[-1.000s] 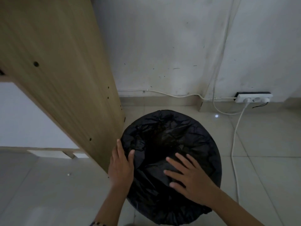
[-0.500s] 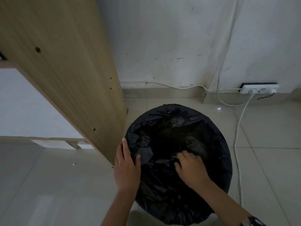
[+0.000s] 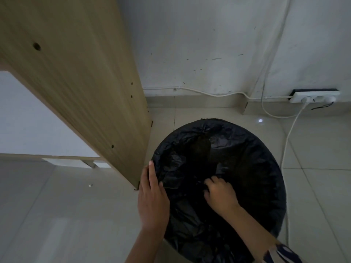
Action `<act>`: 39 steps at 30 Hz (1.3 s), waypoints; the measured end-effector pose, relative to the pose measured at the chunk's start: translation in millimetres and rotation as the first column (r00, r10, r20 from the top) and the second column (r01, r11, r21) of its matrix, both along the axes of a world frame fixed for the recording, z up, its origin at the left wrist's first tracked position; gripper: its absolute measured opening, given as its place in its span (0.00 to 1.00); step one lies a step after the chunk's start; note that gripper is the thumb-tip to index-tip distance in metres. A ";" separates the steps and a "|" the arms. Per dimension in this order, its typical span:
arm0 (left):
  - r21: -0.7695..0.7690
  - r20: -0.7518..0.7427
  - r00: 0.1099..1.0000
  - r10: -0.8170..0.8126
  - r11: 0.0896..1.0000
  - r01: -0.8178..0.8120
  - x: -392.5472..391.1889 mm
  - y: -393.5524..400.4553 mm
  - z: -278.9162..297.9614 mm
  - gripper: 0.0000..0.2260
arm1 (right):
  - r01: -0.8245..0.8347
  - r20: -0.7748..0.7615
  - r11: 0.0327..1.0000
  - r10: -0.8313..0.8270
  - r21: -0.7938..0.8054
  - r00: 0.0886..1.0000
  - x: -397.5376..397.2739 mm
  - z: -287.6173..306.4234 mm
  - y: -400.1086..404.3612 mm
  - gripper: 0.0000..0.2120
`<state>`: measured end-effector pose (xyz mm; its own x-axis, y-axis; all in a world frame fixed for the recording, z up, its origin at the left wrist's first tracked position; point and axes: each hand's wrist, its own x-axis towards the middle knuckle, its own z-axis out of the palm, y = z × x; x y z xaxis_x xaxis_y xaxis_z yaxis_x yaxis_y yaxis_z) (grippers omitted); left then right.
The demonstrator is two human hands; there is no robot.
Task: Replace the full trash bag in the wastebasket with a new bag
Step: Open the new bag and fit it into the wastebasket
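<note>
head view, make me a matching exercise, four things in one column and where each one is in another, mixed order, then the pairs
Things:
1. left hand
2. right hand
3. power strip
4. wooden panel

Places:
A. against the wall at the far right
B. inside the bag's opening, fingers curled into the black plastic
C. standing left of the wastebasket
D. flat on the left rim of the black trash bag

Pairs: 1-D, 2-B, 3-A, 4-C

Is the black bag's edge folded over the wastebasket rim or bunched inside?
Folded over: the black bag wraps outward over the rim all round. The right hand grips plastic inside; the left hand rests on the edge.
</note>
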<state>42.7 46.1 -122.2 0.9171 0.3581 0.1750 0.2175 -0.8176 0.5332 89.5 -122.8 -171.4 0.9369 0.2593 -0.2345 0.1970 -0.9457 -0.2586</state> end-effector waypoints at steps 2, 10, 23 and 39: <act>-0.003 0.004 1.000 -0.011 1.000 0.011 -2.8 -0.8 0.1 0.28 | -0.067 -0.091 0.996 0.073 0.066 0.993 -1.2 -5.9 9.7 0.20; 0.079 0.064 0.992 -0.104 0.992 0.099 -3.3 1.9 -3.9 0.32 | -0.099 -0.602 0.994 0.048 -0.052 0.797 2.2 -34.4 -1.2 0.50; 0.079 0.055 0.994 -0.096 0.993 0.091 -2.8 -2.7 -1.6 0.33 | 0.046 -0.301 0.950 -0.144 -0.310 0.943 31.9 -32.7 -32.0 0.57; 0.015 0.066 0.990 -0.127 0.992 0.127 0.4 -9.0 2.2 0.31 | -0.094 -0.385 0.942 -0.039 -0.321 0.922 14.1 -37.3 -18.8 0.24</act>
<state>43.1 37.1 -120.0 0.9413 0.2372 0.2403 0.0758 -0.8419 0.5343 103.6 -141.6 -208.7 0.7516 0.1301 -0.6467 0.1741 -0.9847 0.0042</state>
